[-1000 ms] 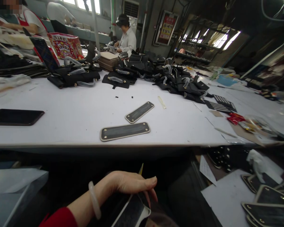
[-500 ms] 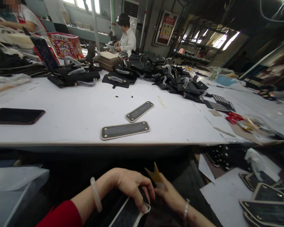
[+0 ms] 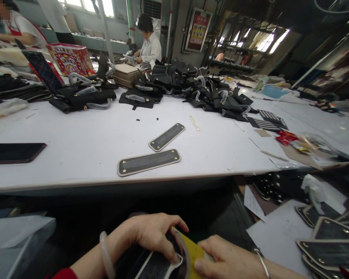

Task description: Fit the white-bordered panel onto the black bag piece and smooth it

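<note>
Low at the front, my left hand [image 3: 152, 234] grips a black strip-shaped panel with a pale edge [image 3: 155, 266], thumb pressed on its end. My right hand [image 3: 222, 255] is closed on a flat yellow piece [image 3: 194, 254], whose exact kind I cannot make out. Its edge lies against or very near the panel's end, beside my left fingers. On the white table ahead lie two black strips with pale borders and small metal studs, the nearer one [image 3: 148, 162] and a shorter one [image 3: 166, 136]. The lower part of the held panel is out of frame.
More bordered black panels [image 3: 331, 252] are stacked at lower right. Black bags with wrapped handles [image 3: 203, 91] heap across the table's far side. A phone [image 3: 16, 152] lies at left, plastic sheeting [image 3: 17, 240] below it. A person in white [image 3: 151, 48] works beyond.
My right hand has come forward and turned, bringing the yellow piece from upright behind my left fingers down to the panel's end. My left hand keeps its grip. The view has shifted slightly.
</note>
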Tool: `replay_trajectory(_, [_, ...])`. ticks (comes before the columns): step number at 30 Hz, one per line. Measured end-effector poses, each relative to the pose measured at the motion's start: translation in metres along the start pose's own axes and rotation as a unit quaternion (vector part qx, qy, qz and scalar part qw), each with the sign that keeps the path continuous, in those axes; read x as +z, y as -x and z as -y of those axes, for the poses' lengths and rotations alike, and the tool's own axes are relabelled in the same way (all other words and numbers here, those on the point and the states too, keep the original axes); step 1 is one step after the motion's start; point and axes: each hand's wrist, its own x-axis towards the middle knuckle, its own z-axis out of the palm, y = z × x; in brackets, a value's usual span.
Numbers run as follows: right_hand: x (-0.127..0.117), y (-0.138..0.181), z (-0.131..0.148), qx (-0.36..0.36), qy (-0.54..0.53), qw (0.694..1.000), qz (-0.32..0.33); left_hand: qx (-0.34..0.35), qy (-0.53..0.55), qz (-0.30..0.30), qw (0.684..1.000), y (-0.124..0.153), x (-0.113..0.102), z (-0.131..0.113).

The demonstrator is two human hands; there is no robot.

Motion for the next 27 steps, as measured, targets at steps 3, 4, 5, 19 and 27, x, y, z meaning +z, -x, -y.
replay_trajectory(3, [0.000,-0.006,0.005,-0.027,0.068,0.997,-0.013,0.005,-0.038,-0.019,0.999,0.001,0.000,-0.001])
replay_trajectory(4, [-0.001,-0.007,0.006,-0.029,0.078,0.996,-0.013,0.010,-0.040,-0.019,0.999,0.001,0.000,-0.001])
replay_trajectory(5, [-0.001,-0.007,0.008,-0.028,0.083,0.996,-0.013,0.013,-0.038,-0.018,0.999,0.001,0.000,0.000])
replay_trajectory(19, [0.005,-0.011,0.012,0.001,0.106,0.994,-0.004,0.039,0.006,-0.007,0.999,-0.002,-0.001,0.006])
replay_trajectory(27, [0.017,-0.017,0.001,0.032,0.022,0.999,-0.002,0.032,-0.017,-0.040,0.999,0.001,0.001,0.005])
